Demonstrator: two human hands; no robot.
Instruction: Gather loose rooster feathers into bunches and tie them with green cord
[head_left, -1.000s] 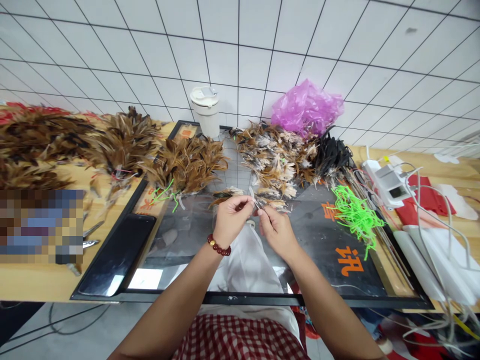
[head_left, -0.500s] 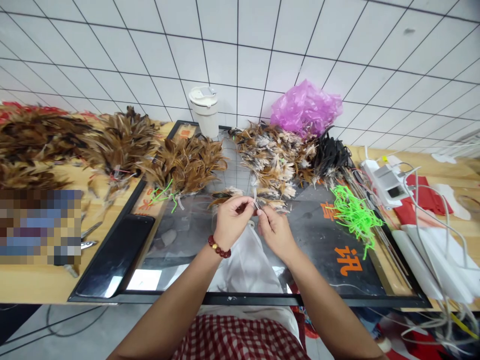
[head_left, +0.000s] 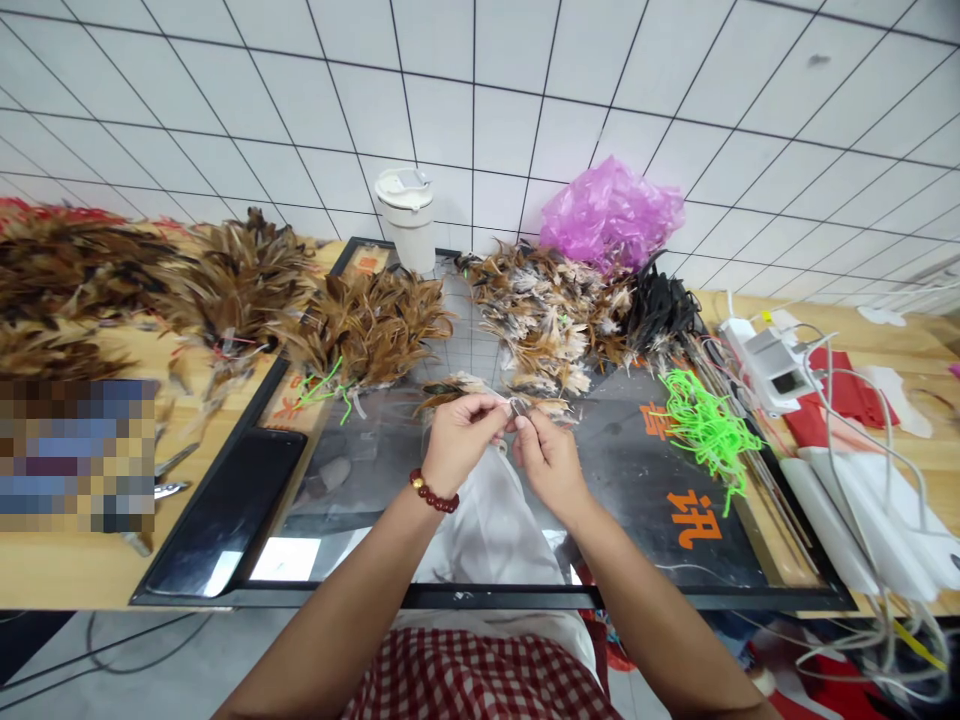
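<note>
Fingers (head_left: 486, 410) pinch sm. feather (head_left: 517, 404); lidded cup (head_left: 409, 228) behind.

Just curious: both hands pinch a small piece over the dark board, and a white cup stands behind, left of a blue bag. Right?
Not quite: the head view shows the bag is pink, not blue. The rest holds: left hand and right hand pinch a small piece over the board, the cup stands behind, left of the bag.
</note>
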